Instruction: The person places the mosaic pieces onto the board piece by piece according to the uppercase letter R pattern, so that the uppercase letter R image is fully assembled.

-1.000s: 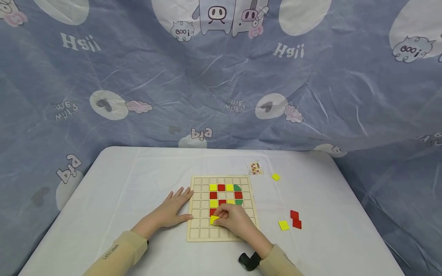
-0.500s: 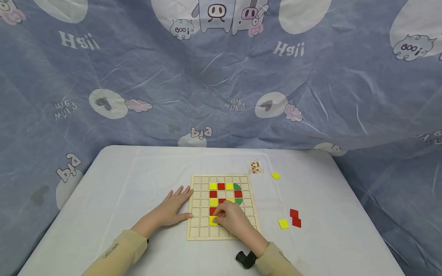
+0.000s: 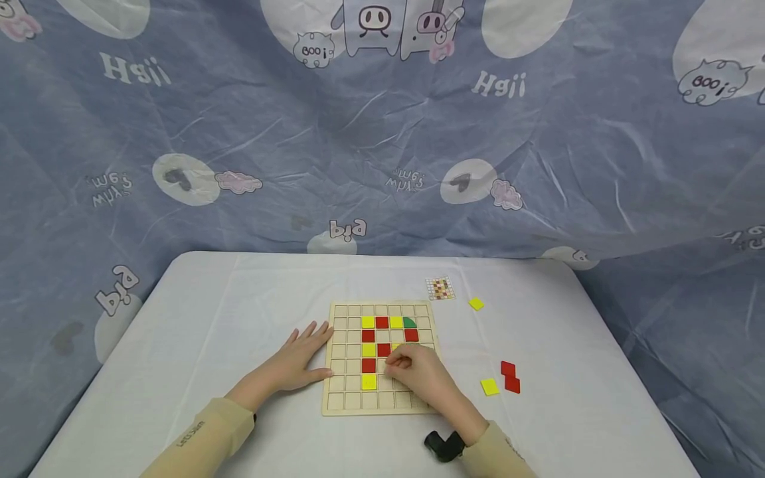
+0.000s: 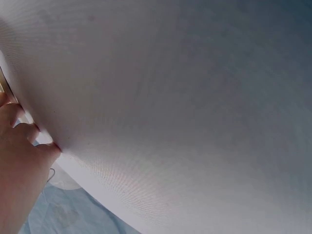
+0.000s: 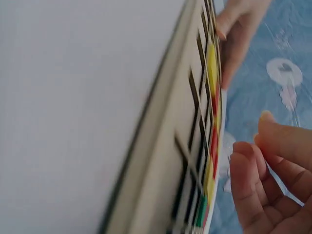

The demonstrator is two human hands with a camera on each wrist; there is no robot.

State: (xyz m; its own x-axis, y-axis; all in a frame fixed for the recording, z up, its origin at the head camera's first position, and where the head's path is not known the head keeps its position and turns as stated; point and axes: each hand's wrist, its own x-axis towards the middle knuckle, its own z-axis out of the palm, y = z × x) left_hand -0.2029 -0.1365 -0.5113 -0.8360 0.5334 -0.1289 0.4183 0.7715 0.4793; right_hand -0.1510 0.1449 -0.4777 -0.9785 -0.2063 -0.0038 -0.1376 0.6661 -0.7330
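Observation:
A wooden grid board (image 3: 337,402) lies on the table with yellow, red and green pieces set in its squares. The lowest of them, a yellow square tile (image 3: 369,382), sits flat in its cell. My left hand (image 3: 299,362) rests with spread fingers at the board's left edge. Over the right part of the board is my right hand (image 3: 421,375), fingers loosely bent and holding nothing. It covers some cells and part of the pieces there. In the right wrist view, a gap shows between thumb and fingertips of the right hand (image 5: 273,180).
Right of the board lie a yellow tile (image 3: 489,387) and two red tiles (image 3: 508,368). Farther back are another yellow tile (image 3: 476,304) and a small pattern card (image 3: 440,288). A patterned blue cloth (image 3: 335,133) hangs behind the white table (image 3: 239,299).
The right hand has pressed the yellow tile into its cell, let go of it and drawn away to the right. The left hand has stayed at the board's edge.

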